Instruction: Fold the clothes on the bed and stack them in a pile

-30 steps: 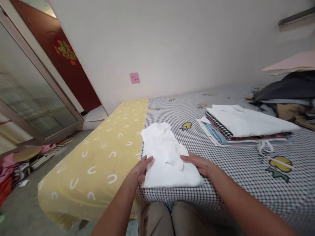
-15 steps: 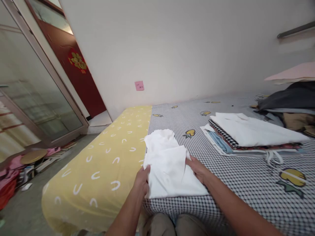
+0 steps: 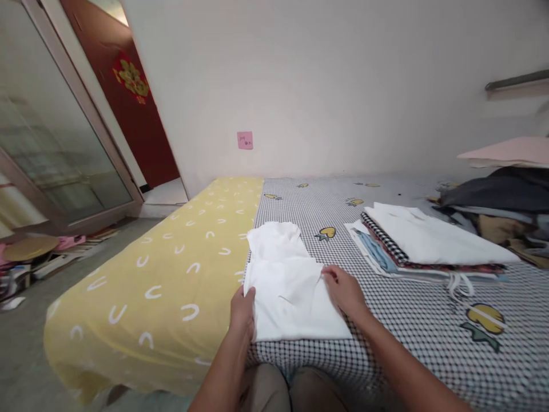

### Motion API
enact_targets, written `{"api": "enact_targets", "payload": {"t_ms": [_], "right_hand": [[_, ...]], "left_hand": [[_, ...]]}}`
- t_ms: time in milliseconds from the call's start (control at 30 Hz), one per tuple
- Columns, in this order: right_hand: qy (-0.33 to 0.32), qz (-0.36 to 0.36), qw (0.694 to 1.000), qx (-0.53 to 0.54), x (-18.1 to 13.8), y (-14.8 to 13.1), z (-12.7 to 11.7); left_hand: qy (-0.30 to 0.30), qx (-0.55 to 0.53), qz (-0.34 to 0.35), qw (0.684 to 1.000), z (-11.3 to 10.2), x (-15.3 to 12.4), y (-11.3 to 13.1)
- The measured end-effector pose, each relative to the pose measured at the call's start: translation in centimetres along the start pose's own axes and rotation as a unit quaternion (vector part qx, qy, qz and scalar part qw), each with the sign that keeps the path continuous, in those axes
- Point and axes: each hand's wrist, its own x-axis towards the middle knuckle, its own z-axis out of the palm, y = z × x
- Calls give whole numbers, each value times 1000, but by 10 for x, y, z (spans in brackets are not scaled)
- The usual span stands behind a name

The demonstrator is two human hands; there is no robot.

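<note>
A white shirt [image 3: 295, 297] lies partly folded on the bed in front of my knees, its lower part doubled over and its narrower upper end pointing at the wall. My left hand [image 3: 243, 308] grips the shirt's left edge, thumb on top and fingers underneath. At the right corner of the folded-over part, my right hand [image 3: 344, 290] pinches the fabric between thumb and fingers. Small creases run across the middle of the cloth.
To the right is a stack of folded clothes [image 3: 437, 237] with a white piece on top. Beyond it sits a darker clothes pile [image 3: 497, 194]. The bed has a yellow sheet [image 3: 171, 286] on the left and a checked sheet [image 3: 412, 337] on the right.
My right hand has shifted up to the corner of the folded part, and the top layer lies flatter and straighter. My left hand stays on the left edge. The camera view has turned slightly.
</note>
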Motion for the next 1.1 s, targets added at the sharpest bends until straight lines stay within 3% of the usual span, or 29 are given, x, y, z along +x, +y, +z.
{"api": "enact_targets", "payload": {"t_ms": [67,200,400,533,700,800,833,967,1033,1100], "right_hand": [[-52,25,998,-16,-4,3,-4],[-97,56,994,-7,-3,5,0],[-202,45,969,134,3,-21,13],[-258,49,916,303,10,-40,15],[-193,106,833,507,16,-50,15],[-177,86,800,566,14,-54,13],[-173,77,812,552,12,-55,12],[-119,67,960,243,9,-54,10],[-97,67,986,116,8,-48,11],[-95,73,990,80,6,-42,13]], "left_hand": [[-6,-7,-5,1000,0,1,-2],[-19,-17,-15,1000,0,4,-4],[-27,-23,-16,999,-2,6,-7],[-28,-27,-11,999,-2,4,-7],[-17,-21,-5,1000,-1,2,-6],[-17,-24,-1,1000,-1,1,-7],[-20,-28,-1,999,-1,0,-7],[-44,-62,-4,997,-1,-6,-6],[-66,-87,-9,994,-3,-11,-4],[-96,-113,-14,989,-6,-16,-1]]}}
